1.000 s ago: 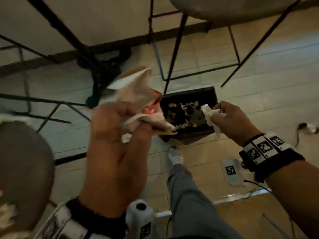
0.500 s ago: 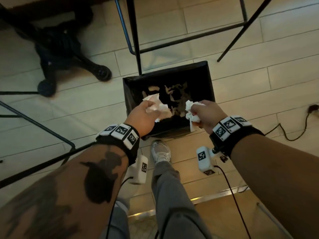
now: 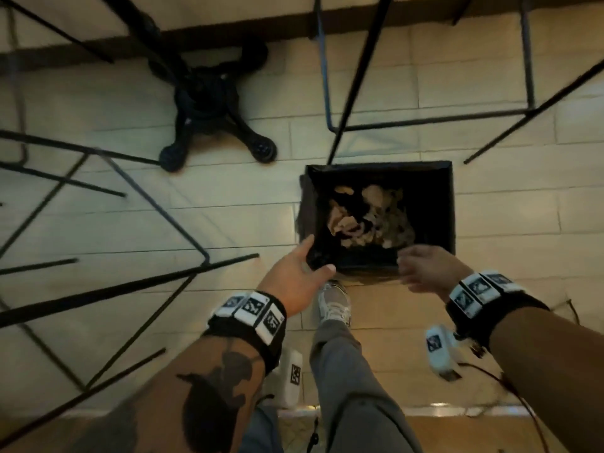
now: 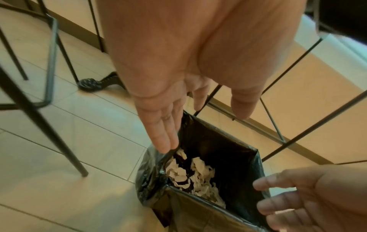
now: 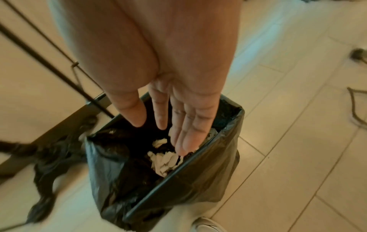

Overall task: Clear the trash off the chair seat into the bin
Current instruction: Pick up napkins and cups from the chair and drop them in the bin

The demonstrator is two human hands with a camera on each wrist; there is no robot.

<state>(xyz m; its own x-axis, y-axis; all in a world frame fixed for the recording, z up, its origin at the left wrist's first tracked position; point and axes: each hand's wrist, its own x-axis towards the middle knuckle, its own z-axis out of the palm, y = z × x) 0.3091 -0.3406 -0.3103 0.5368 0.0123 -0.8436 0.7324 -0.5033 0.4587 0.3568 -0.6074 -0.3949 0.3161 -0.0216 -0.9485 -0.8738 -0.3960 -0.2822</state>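
Note:
The square bin (image 3: 451, 207) with a black liner stands on the floor tiles ahead of my foot, and crumpled paper trash (image 3: 369, 217) lies inside it. My left hand (image 3: 297, 269) hangs over its near left corner, empty, with the fingers (image 4: 164, 141) straight. My right hand (image 3: 425, 268) hovers over the near right edge, also empty, its fingers (image 5: 186, 141) stretched down toward the paper (image 5: 164, 161) in the bin (image 5: 178, 188). In the left wrist view the right hand (image 4: 298, 196) shows beside the bin (image 4: 218, 141). The chair seat is out of view.
A black cast-iron table base (image 3: 212, 103) stands at the far left of the bin. Thin black chair legs (image 3: 343, 93) rise just behind it, and another metal frame (image 3: 157, 204) crosses the left. My shoe (image 3: 333, 302) is against the bin's front. A cable (image 5: 355, 116) lies on the right.
Both hands gripped crumpled paper over the bin half a second ago. Now both are empty and spread, and the paper is down in the bin.

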